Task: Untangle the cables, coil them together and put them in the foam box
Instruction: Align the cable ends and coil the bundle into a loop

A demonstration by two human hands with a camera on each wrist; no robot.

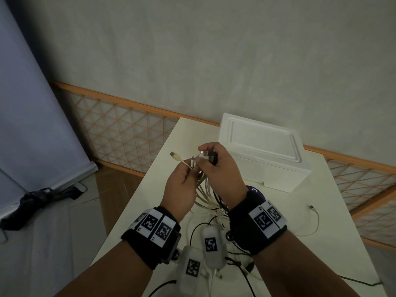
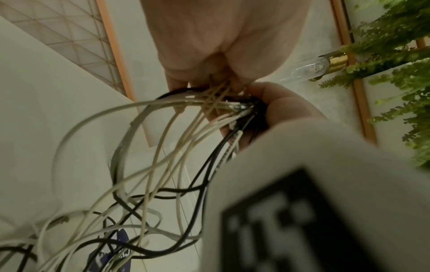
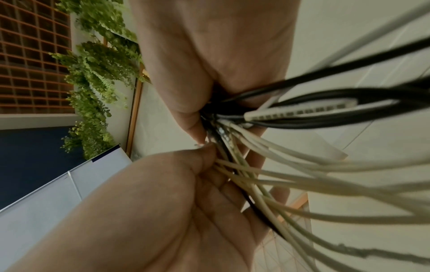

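Cables [image 1: 206, 187] bunched between my hands above table [image 1: 150, 202]; foam box [image 1: 263, 155] at one o'clock behind; loose cable [image 1: 315, 219] at three o'clock.

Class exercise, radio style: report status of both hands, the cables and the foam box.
Left hand and right hand both grip cable ends, raised. Cables still trail tangled onto table. Foam box behind, lid on. Nothing boxed.

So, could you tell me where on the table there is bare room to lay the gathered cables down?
Bare patches: the table strip left of the foam box, and the right side between the box and the stray white cable. It is crowded near the person, where loose cables hang from the left hand and right hand and spread below the wrists.
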